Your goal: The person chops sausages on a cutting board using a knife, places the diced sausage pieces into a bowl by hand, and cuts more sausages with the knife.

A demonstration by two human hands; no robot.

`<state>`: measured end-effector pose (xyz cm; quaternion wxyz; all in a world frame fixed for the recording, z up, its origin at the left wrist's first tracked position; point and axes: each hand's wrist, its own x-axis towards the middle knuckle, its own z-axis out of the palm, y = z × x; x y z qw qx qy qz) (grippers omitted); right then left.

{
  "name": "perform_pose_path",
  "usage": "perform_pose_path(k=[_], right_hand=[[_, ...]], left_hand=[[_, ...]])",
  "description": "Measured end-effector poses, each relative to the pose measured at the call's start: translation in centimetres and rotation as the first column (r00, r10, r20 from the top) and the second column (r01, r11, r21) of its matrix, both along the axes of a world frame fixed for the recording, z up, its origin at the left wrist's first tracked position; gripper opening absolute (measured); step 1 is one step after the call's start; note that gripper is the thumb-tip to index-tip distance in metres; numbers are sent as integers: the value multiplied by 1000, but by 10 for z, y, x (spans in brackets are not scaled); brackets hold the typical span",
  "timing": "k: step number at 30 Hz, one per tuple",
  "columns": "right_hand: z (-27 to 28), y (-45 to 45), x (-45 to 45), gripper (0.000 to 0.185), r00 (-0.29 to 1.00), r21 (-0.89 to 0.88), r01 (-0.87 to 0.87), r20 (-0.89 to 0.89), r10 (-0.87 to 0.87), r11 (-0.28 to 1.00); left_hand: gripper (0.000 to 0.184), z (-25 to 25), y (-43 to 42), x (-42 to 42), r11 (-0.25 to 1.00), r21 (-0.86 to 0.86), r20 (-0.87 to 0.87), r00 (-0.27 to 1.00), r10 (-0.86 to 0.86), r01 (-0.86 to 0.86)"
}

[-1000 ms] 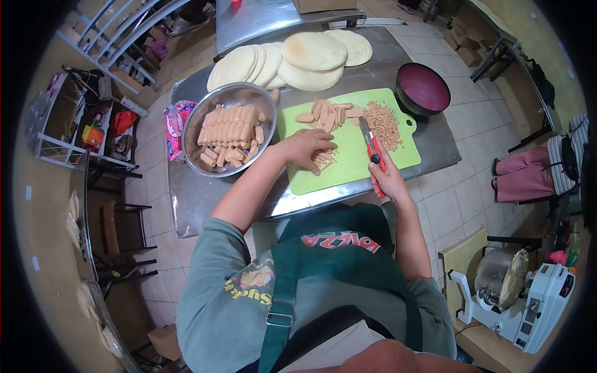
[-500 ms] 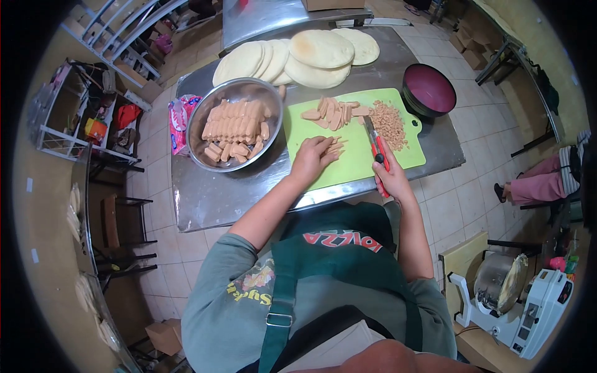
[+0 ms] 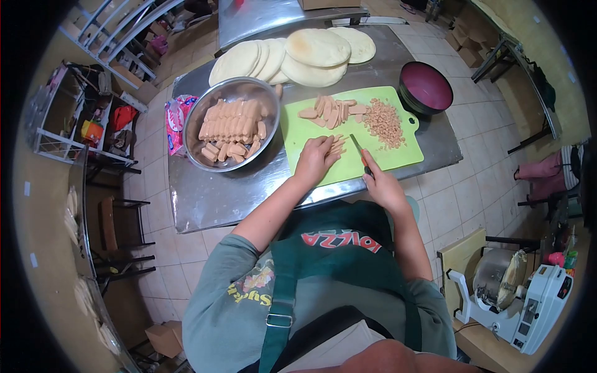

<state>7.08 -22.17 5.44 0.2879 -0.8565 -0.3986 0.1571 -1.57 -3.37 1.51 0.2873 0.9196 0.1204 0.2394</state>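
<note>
My left hand [image 3: 314,159] presses its bent fingers on a small bunch of sausage strips [image 3: 336,145] on the green cutting board [image 3: 311,173]. In my right hand [image 3: 383,188] is a knife [image 3: 361,153] with a red and black handle. Its blade points up and left, just right of the strips and apart from them. Sausage slices [image 3: 329,112] lie at the top of the board. Beside them, to the right, is a pile of diced sausage [image 3: 384,123]. A steel bowl [image 3: 191,132] of sausages [image 3: 229,120] stands left of the board.
Several flat round breads [image 3: 318,48] lie along the table's [image 3: 205,205] far side. A dark red bowl [image 3: 426,87] stands by the board's upper right corner. A pink plastic packet [image 3: 176,118] sits left of the steel bowl. At lower right is a white machine [image 3: 540,311]; another person's legs [image 3: 541,177] show at right.
The knife has moved left and down from beside the diced pile toward the strips, turning its blade to the left. My left hand stays on the strips.
</note>
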Motion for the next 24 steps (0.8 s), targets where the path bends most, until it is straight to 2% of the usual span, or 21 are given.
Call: perform_pose_path(k=[2, 6, 7, 11, 12, 15, 19, 21, 22, 24], right_hand=[[17, 6, -8, 60, 992, -273, 30, -112, -63, 961], [19, 2, -9, 60, 998, -266, 8, -54, -23, 964], [21, 1, -8, 60, 998, -286, 59, -19, -67, 956], [30, -3, 5, 59, 982, -319, 189, 54, -181, 929], [29, -3, 7, 59, 982, -319, 190, 54, -183, 928], [24, 0, 14, 58, 979, -270, 194, 112, -170, 943], [24, 9, 10, 57, 990, -378, 130, 101, -99, 917], [24, 8, 6, 56, 994, -406, 82, 100, -45, 910], [24, 7, 3, 56, 993, -381, 74, 111, -34, 921], [25, 6, 2, 55, 992, -358, 67, 121, -25, 931]], left_hand=[[47, -2, -3, 5, 1000, -3, 14, 1000, -17, 17], [46, -4, -6, 20, 995, 6, 78, 991, -105, 105], [46, -4, -5, 22, 994, 3, 80, 991, -108, 108], [58, 16, -4, 24, 997, 33, -30, 997, -74, 75], [62, 19, -3, 22, 998, 43, -89, 995, -44, 48], [66, 16, 1, 21, 998, 44, -78, 996, -48, 51], [69, 12, 6, 17, 999, -2, -142, 989, -44, 44], [55, 9, 6, 13, 999, 20, -8, 999, -39, 39], [55, 8, 6, 10, 999, 19, -9, 999, -39, 39], [33, 7, 6, 6, 998, -62, 116, 993, 25, -18]])
